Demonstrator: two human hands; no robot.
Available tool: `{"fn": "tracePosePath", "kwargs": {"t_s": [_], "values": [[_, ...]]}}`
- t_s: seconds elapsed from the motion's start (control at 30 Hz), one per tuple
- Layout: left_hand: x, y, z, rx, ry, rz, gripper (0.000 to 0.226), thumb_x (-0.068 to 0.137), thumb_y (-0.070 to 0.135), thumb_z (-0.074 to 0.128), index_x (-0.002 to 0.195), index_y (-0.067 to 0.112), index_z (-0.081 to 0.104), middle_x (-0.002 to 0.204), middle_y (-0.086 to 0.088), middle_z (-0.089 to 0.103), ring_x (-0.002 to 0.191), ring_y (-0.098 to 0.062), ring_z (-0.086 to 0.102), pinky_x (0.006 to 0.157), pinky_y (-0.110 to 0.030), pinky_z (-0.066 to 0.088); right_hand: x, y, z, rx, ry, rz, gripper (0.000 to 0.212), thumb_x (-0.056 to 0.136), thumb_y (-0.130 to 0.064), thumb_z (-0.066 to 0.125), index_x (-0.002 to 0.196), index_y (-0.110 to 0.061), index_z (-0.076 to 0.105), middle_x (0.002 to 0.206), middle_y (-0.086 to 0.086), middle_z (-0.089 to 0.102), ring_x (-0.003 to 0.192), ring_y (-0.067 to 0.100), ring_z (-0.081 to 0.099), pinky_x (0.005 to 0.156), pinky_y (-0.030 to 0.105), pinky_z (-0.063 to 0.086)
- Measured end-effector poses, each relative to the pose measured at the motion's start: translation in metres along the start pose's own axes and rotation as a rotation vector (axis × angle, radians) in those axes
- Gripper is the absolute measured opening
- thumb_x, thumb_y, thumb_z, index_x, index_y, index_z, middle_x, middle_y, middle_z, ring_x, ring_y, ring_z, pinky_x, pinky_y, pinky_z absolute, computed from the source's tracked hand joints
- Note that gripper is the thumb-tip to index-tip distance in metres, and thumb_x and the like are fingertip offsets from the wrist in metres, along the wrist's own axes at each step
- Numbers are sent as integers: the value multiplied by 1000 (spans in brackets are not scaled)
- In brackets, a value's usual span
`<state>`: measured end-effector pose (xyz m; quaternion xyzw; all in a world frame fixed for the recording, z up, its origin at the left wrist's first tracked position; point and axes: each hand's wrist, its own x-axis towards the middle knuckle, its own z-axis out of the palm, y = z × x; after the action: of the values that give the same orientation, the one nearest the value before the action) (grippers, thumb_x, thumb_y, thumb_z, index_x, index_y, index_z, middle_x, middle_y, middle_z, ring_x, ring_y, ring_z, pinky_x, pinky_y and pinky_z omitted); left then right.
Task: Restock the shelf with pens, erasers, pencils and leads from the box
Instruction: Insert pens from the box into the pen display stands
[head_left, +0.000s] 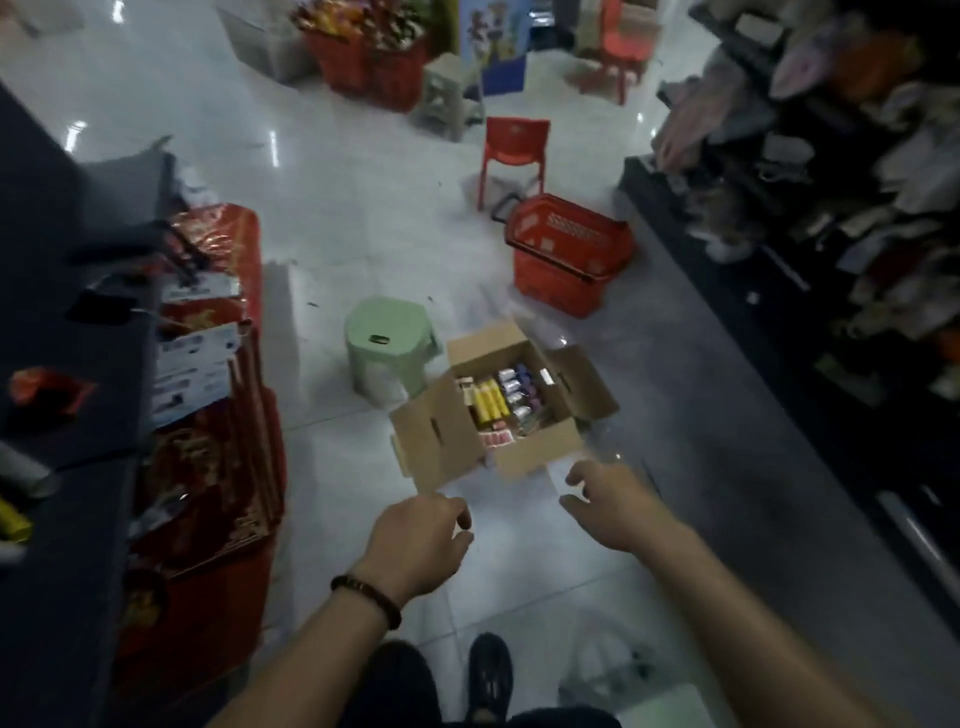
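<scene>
Lying open on the floor (363, 218): box (543, 451), packs (491, 402) inside, long axis roughly pointing away, aslant. Just short of box: left hand (415, 540), right hand (608, 504), both empty, fingers loosely curled; right hand nearer.

brown box (540, 454) — yellow packs (491, 402), green stool (387, 335), red basket (566, 249)

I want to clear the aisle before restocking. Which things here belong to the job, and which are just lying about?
For the job: box on the floor, stock inside it, shelf, left hand and right hand, both empty.

Lying about: stool, basket, chair.
</scene>
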<state>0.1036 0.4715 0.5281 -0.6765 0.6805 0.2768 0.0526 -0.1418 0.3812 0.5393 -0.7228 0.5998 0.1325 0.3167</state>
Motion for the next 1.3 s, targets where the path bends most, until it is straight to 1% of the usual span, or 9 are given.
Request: {"fn": "tracePosePath", "kwargs": {"t_s": [0.13,0.3,0.53,0.63,0.77,0.93,1.07,1.17,1.3], "values": [[97,25,0,-21,-111,30,35,103,48,54,135,34,64,127,7,70,116,-20,66,91,-36,55,59,29,-19,52,-23,58,54,104,-44,60,149,-18,46,143,12,58,128,32,58,102,41,50],[230,27,10,-87,-203,54,23,104,41,56,120,30,68,115,6,68,104,-21,66,75,-29,46,164,60,-42,56,-90,104,53,104,-43,59,149,-19,48,149,10,53,130,31,57,104,41,50],[446,2,76,-234,-403,22,40,106,36,57,144,25,55,133,-1,64,116,-22,63,93,-34,53,371,122,-37,67,-204,141,49,104,-43,59,147,-19,53,146,9,54,130,29,56,106,42,50],[540,-12,125,-276,-382,-25,37,103,34,59,139,26,60,134,2,63,123,-21,61,101,-37,52,474,157,-17,51,-214,110,42,102,-39,60,139,-19,56,142,10,57,128,33,58,104,48,53],[673,-34,232,-407,-304,-113,22,95,22,66,117,24,71,113,4,68,105,-20,67,92,-38,56,618,224,49,59,-226,91,33,101,-30,61,131,-17,59,129,12,62,116,34,62,95,48,56],[792,-41,365,-402,-162,-209,27,97,15,68,123,13,71,122,-9,67,116,-29,63,98,-37,53,743,290,121,117,-201,23,37,101,-22,62,136,-15,59,127,11,65,110,32,67,91,50,59],[842,-44,450,-251,-137,-225,42,86,3,68,126,16,65,125,-9,62,118,-33,62,99,-51,53,795,316,167,142,-152,-48,38,100,-21,63,138,-19,59,117,10,69,105,31,68,89,50,59],[855,-47,491,-157,-96,-197,49,85,0,70,131,11,61,129,-13,60,121,-33,58,98,-48,56,809,328,190,213,-144,-92,36,98,-21,65,134,-23,63,108,3,71,100,25,68,89,48,60],[860,-52,522,-3,-19,-255,46,86,1,72,130,9,61,127,-15,63,117,-34,57,95,-47,56,816,348,201,302,-125,-125,32,101,-18,67,132,-25,64,103,-10,68,93,6,67,83,30,59]]}}
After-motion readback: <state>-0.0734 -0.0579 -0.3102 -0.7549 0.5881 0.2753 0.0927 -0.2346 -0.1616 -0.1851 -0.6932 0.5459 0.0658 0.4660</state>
